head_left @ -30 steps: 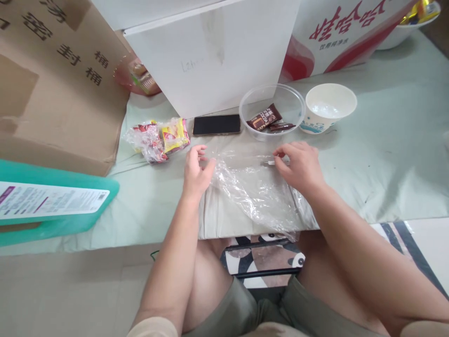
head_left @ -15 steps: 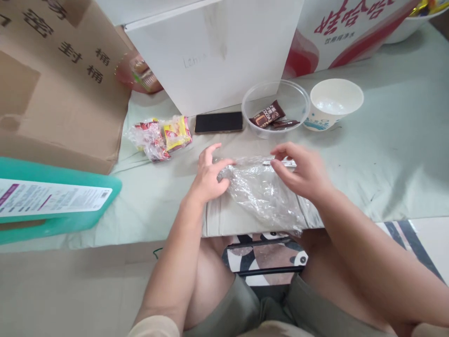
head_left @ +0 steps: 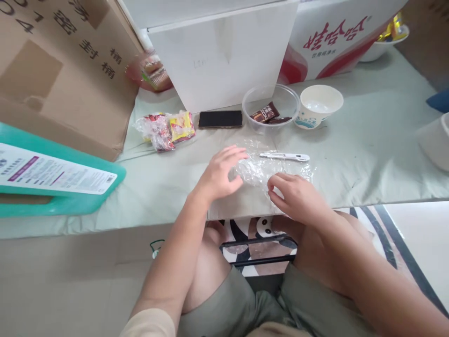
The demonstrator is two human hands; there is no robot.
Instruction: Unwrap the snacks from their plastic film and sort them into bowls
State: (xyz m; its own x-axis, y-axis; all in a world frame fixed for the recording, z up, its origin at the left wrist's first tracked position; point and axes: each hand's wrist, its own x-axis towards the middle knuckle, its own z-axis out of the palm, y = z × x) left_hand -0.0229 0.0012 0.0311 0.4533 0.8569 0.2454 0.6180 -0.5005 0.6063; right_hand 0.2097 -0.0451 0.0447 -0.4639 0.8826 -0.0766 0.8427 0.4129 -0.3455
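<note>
A crumpled clear plastic bag (head_left: 254, 172) lies at the front of the cloth-covered table. At its left side my left hand (head_left: 221, 174) is open, its fingers stretched towards the plastic and its thumb apart. My right hand (head_left: 298, 195) has thumb and forefinger pinched together on the bag's near right part; the exact grip is partly hidden. Just behind the bag rests a white utility knife (head_left: 286, 157). Farther back are a clear plastic bowl (head_left: 247, 112) holding brown cocoa snack packets (head_left: 264, 113), and a white paper cup (head_left: 315, 110).
A black phone (head_left: 220, 119) and red-yellow snack packets (head_left: 181, 126) lie left of the bowl. A white box (head_left: 224, 56), a carton (head_left: 70, 84) and a red-white box (head_left: 326, 47) stand behind. A teal container (head_left: 105, 161) is at left, a white cup-like container (head_left: 437, 142) at right.
My right hand has moved down towards the table edge, uncovering the utility knife. My left hand has shifted right over the plastic. The bag is more bunched and no longer hangs at the edge.
</note>
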